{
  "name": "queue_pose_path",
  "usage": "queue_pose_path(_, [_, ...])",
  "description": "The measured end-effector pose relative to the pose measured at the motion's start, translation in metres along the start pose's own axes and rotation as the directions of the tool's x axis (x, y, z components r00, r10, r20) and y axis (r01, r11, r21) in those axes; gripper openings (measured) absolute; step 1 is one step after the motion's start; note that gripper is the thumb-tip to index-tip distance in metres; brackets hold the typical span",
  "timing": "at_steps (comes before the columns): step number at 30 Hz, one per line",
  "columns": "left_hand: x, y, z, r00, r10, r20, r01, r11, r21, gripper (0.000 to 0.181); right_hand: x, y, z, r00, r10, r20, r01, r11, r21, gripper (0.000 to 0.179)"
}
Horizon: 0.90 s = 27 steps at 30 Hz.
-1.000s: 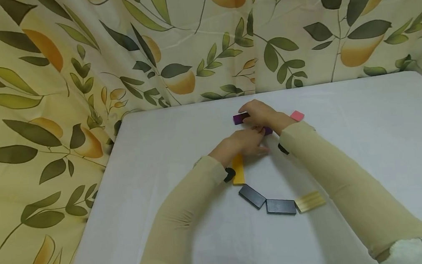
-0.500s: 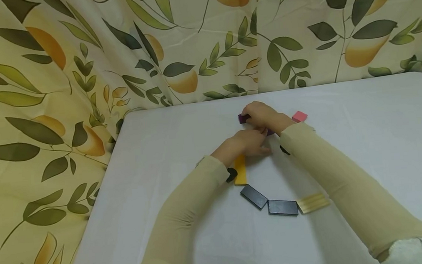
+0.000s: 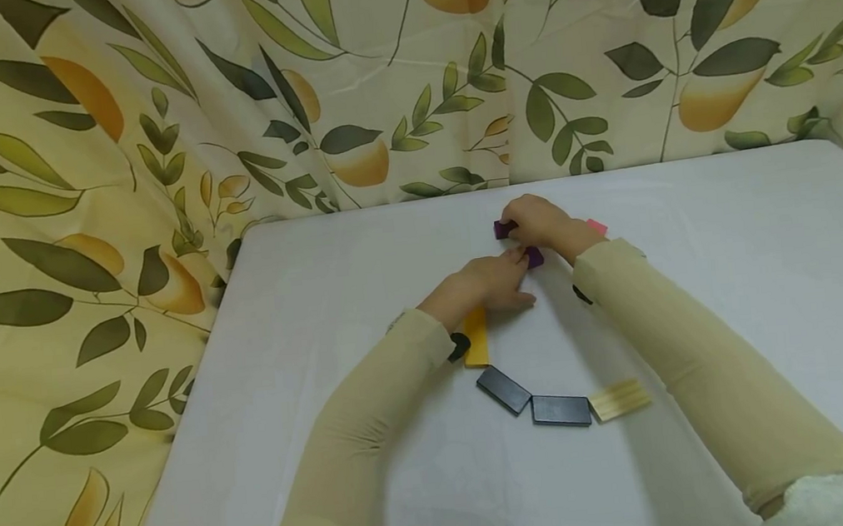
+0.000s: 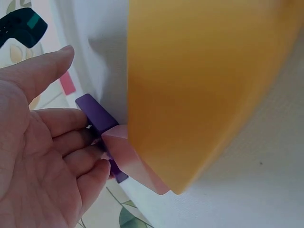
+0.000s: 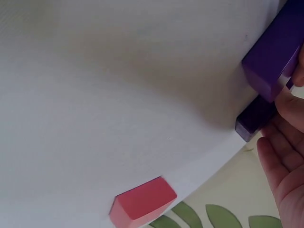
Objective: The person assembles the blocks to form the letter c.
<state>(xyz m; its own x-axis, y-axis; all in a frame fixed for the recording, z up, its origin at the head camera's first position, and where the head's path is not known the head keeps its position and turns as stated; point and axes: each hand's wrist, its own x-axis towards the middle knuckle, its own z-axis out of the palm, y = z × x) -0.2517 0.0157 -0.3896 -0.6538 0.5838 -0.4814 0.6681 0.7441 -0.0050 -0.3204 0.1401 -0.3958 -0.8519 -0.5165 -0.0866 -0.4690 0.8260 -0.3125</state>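
My left hand (image 3: 494, 282) lies over the table with its fingers extended and thumb apart. Its fingertips touch a purple block (image 4: 97, 114); a pale pink block (image 4: 135, 161) sits beside them, between the purple one and a yellow block (image 3: 477, 339). Just beyond, my right hand (image 3: 541, 221) pinches a second, darker purple block (image 3: 505, 229) near the table's far edge. In the right wrist view that darker block (image 5: 255, 118) stands close behind the first purple block (image 5: 275, 54). In the head view, the left hand hides the pale pink block.
From the yellow block, a curve continues with two dark grey blocks (image 3: 504, 389) (image 3: 561, 410) and a gold striped block (image 3: 620, 400). A bright pink block (image 5: 145, 202) lies by the right wrist. Patterned cloth (image 3: 405, 80) hangs behind the white table (image 3: 318, 289).
My right hand has shifted to the right along the far side, bringing the darker purple block with it. The left hand stays at the first purple block.
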Motion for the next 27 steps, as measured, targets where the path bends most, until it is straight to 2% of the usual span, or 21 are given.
queue_pose_path(6, [0.000, 0.002, -0.001, 1.000, -0.004, 0.005, 0.004, 1.000, 0.013, 0.075, -0.007, 0.008, -0.004, 1.000, -0.008, 0.007, 0.008, 1.000, 0.002, 0.021])
queue_pose_path(14, [0.000, 0.003, -0.001, 1.000, -0.016, 0.003, 0.016, 1.000, 0.011, 0.075, -0.016, 0.015, -0.007, 1.000, -0.008, 0.005, 0.008, 1.000, -0.012, 0.010])
queue_pose_path(27, [0.000, 0.004, -0.001, 1.000, -0.007, -0.005, 0.007, 1.000, -0.021, 0.074, -0.033, 0.024, -0.009, 0.999, -0.047, -0.016, 0.046, 0.999, -0.026, 0.019])
